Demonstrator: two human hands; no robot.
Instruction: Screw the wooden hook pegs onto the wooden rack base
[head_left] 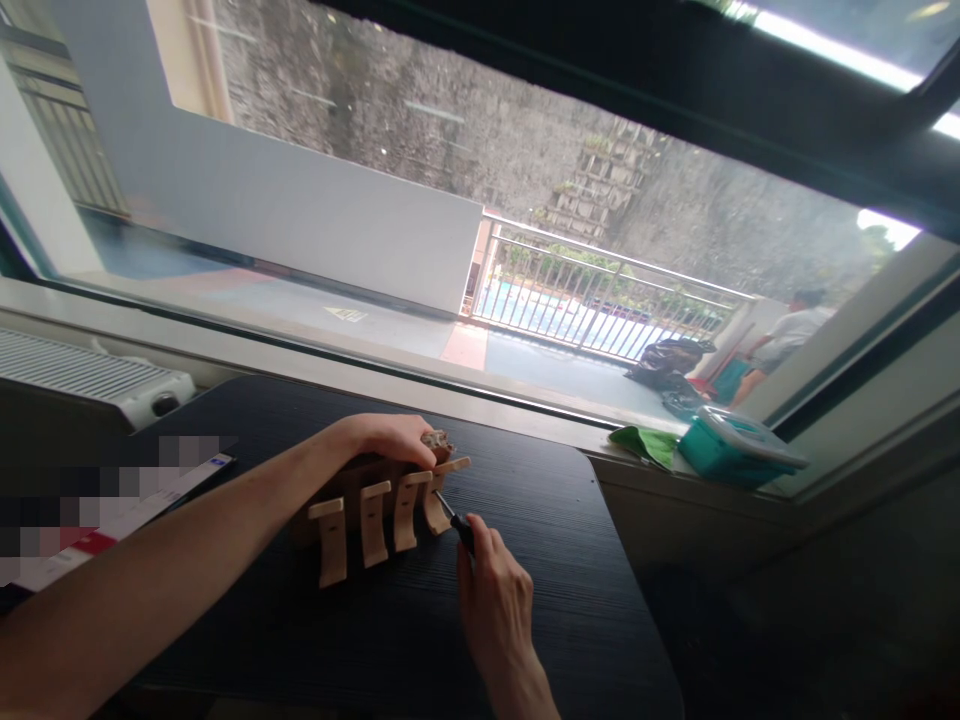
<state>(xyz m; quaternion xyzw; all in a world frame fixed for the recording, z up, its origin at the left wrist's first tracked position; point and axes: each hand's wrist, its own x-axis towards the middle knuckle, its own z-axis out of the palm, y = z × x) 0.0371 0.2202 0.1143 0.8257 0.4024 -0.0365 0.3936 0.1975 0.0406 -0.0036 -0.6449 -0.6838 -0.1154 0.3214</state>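
A wooden rack with several curved pale hooks (pixel 373 524) stands on the dark table (pixel 555 600). My left hand (pixel 394 440) grips the rack's back board from behind, near its right end, where rough bark-like wood (pixel 438 440) shows past the fingers. In my right hand (pixel 495 580) is a screwdriver (pixel 460 528) with a black handle, the fingers wrapped round it. Its metal shaft points up and left, and the tip reaches the rightmost hook (pixel 436 512). Whether a screw sits under the tip is too small to tell.
A printed box or sheet (pixel 127 520), partly blurred out, lies at the table's left. On the window ledge are a green cloth (pixel 643 445) and a teal lidded box (pixel 739 445). A white radiator (pixel 90 375) stands left. Beyond the glass a person (pixel 787 335) bends near a railing.
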